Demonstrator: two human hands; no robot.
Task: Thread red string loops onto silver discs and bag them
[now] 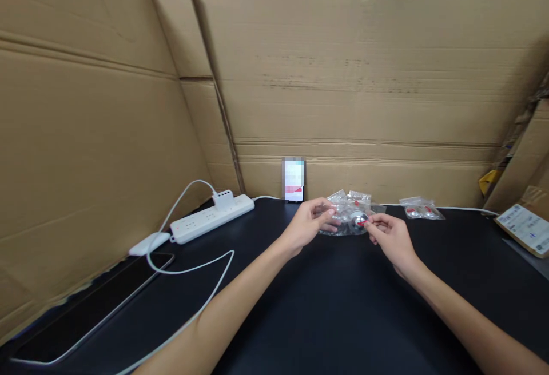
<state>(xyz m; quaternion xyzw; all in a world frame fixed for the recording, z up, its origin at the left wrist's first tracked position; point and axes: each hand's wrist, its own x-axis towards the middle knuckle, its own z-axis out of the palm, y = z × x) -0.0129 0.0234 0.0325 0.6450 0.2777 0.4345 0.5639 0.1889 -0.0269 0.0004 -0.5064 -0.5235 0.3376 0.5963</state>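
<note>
Silvery disc (355,217); parcel label (524,226) unreadable

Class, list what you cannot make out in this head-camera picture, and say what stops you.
All in the head view:
Phone: screen content, masked by pixel blocks.
Label: wording, too small.
White cable: near end, cut off by the bottom edge.
Clear plastic bags: left side, partly behind the left fingers.
Red strip: right end, hidden by the right fingers.

Can't read the pixelated phone (294,180) or the label (525,226) far right of it. Can't make out all inside the glinting clear bags (343,209) just right of the phone.
</note>
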